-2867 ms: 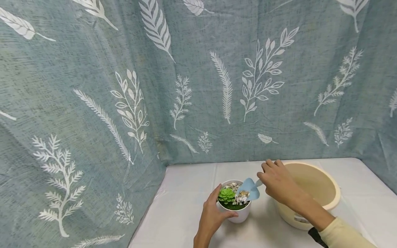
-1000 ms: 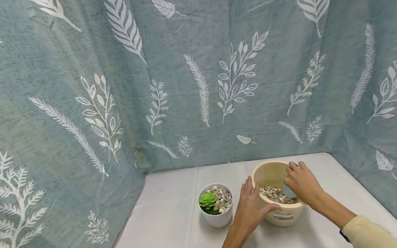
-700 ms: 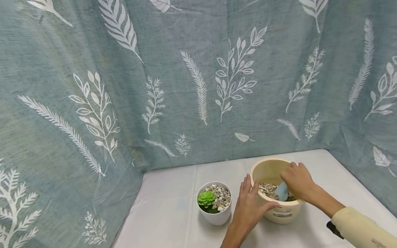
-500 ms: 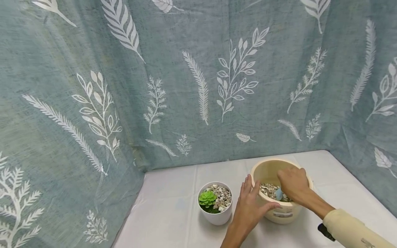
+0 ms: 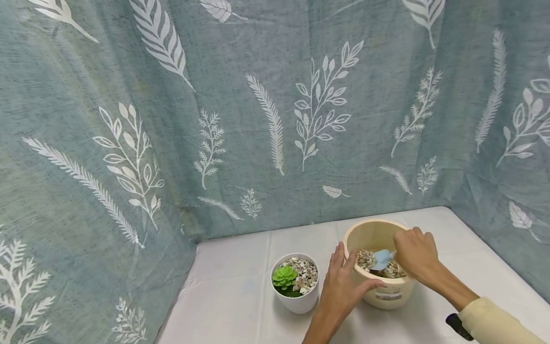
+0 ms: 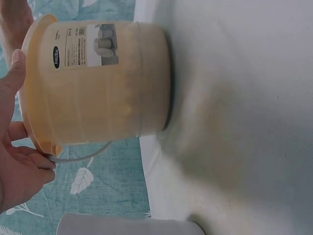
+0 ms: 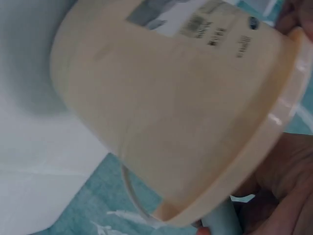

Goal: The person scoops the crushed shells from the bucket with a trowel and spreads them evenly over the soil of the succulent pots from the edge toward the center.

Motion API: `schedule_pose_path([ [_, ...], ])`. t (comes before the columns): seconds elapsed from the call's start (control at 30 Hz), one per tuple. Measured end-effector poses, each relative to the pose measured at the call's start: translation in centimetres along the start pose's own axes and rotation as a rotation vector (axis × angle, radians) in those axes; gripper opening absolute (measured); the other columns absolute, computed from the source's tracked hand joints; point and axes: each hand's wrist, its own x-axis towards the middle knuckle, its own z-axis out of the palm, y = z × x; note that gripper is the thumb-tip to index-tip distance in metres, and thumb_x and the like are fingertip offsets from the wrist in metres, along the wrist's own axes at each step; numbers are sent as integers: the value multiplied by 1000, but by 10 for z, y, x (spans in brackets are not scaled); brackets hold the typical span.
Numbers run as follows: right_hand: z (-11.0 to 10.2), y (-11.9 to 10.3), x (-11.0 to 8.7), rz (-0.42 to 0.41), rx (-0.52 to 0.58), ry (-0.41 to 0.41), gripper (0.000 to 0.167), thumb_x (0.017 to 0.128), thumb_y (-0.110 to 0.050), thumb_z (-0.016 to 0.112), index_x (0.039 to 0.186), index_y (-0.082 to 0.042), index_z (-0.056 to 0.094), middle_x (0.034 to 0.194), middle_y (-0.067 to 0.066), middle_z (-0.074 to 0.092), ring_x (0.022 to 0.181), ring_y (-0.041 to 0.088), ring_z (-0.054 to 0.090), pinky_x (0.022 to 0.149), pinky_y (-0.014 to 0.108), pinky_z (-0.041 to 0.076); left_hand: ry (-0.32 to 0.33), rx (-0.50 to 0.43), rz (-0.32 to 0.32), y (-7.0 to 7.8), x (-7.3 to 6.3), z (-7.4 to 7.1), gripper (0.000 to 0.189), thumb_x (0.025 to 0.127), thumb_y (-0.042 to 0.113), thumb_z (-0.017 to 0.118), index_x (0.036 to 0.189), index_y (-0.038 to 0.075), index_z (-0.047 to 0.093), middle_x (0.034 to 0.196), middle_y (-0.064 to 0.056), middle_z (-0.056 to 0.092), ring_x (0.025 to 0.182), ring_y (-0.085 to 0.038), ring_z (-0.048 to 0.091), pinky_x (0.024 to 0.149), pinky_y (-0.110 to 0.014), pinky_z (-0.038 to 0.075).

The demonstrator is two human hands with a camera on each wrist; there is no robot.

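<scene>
A cream plastic bucket (image 5: 373, 302) stands on the right of the table, with pebbles (image 5: 365, 258) inside. My left hand (image 5: 339, 286) grips its near left rim; the left wrist view has the thumb and curled fingers at the rim, close to the bucket's thin handle. Inside the bucket's mouth is a small light-blue trowel (image 5: 381, 260), its blade among the pebbles. My right hand (image 5: 415, 251) grips the trowel's handle (image 7: 222, 219), which the fingers mostly cover. Left of the bucket sits a white pot (image 5: 301, 304) holding a green succulent (image 5: 284, 276), moss and pebbles.
A white cloth (image 5: 232, 282) covers the table. Behind and to the left hangs a blue-green curtain (image 5: 275, 191) with white leaf prints. The white pot stands close beside my left forearm.
Earlier my left hand held the pot while the trowel tipped pebbles into it. My left hand moved to the bucket, the trowel went into its pebbles, and now its blade is raised and flatter.
</scene>
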Motion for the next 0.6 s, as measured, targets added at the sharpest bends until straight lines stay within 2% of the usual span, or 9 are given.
schedule_pose_path([
  [0.07,-5,0,-2,11,19,13,37,76,-4,82,58,-14,53,57,2,54,61,25,49,55,44,39,6,1,8,-2,-2,0,91,80,70,75,148,11,60,163,-25,42,150,-41,47,111,-50,54],
  [0.27,-18,3,-16,83,77,20,20,76,5,72,63,-9,66,60,4,61,61,25,50,52,40,36,-30,-11,30,-4,-11,3,92,82,72,72,151,12,57,163,-26,43,151,-39,46,112,-48,54],
  [0.4,-31,9,-19,97,94,66,19,76,8,68,65,-7,70,60,6,63,59,26,50,50,39,34,-4,-4,47,-4,-9,3,93,83,73,70,152,12,56,162,-26,43,150,-39,47,114,-47,53],
  [0.5,-38,10,-19,90,104,102,19,77,8,67,66,-7,71,60,8,65,59,26,50,49,38,33,19,7,38,-5,-6,2,93,83,74,70,151,12,57,163,-24,43,150,-39,48,115,-48,51],
  [0.6,-43,9,-20,82,108,112,19,76,8,68,67,-7,73,61,8,66,58,25,49,48,36,33,11,-8,10,-6,-5,1,94,83,74,70,153,14,55,166,-22,40,150,-40,47,116,-51,50],
])
